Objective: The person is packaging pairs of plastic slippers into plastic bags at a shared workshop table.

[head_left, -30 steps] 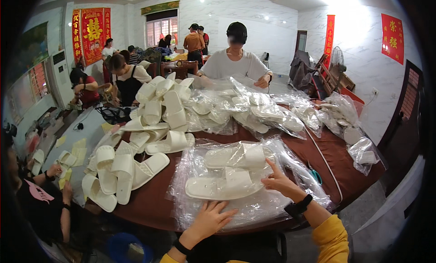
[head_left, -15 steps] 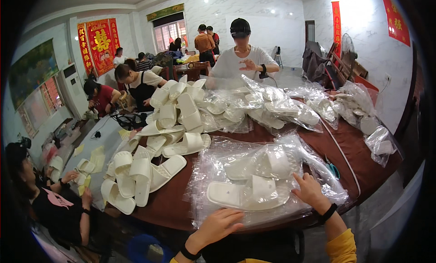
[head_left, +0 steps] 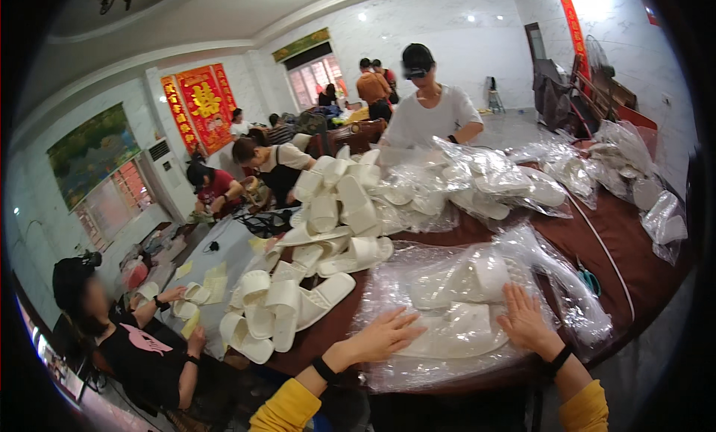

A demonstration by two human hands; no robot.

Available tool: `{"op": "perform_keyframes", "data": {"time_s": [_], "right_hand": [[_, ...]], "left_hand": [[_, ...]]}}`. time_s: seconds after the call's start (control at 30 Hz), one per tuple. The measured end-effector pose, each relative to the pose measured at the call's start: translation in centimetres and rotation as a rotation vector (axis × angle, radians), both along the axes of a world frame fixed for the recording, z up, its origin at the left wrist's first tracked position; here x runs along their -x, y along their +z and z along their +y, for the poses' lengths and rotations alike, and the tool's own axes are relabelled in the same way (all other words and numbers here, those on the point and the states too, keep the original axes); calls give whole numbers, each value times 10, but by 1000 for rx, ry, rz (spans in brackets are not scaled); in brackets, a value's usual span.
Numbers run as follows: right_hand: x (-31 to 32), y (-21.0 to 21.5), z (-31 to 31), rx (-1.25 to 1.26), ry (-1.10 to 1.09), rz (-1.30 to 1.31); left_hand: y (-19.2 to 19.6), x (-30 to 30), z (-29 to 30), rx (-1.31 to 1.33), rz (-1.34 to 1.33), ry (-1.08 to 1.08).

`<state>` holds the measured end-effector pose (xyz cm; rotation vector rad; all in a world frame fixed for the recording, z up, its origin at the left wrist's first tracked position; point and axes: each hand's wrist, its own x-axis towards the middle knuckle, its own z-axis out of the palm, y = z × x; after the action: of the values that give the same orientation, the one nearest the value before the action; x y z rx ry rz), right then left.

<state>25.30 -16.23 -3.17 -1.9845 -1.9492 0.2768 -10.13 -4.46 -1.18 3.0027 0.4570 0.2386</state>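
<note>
A pair of white open-toed slippers lies side by side in clear plastic at the table's near edge, on top of several flat clear bags. My left hand rests over the left end of the front slipper, fingers stretched out. My right hand lies flat at the slippers' right end, fingers extended on the plastic. Neither hand grips anything. To the left of the bags, unbagged white slippers are heaped loosely.
Bagged slippers pile along the far side of the brown-covered table. Scissors with teal handles and a white cord lie at the right. Across stands a person in white; another person handles slippers at the left.
My left hand has come up from the table edge onto the bagged slippers. My right hand has flattened out. The view has tilted and turned left, and the person opposite has lowered a hand.
</note>
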Motion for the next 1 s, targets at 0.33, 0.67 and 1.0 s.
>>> {"op": "perform_keyframes", "data": {"time_s": [0.33, 0.67, 1.0], "right_hand": [[0, 0, 11, -15, 90, -24], [-11, -12, 4, 45, -46, 49], [-7, -5, 6, 45, 117, -21]], "left_hand": [[-29, -92, 47, 116, -63, -138], [-22, -78, 43, 538, -236, -40], [-24, -127, 40, 651, -351, -92]]}}
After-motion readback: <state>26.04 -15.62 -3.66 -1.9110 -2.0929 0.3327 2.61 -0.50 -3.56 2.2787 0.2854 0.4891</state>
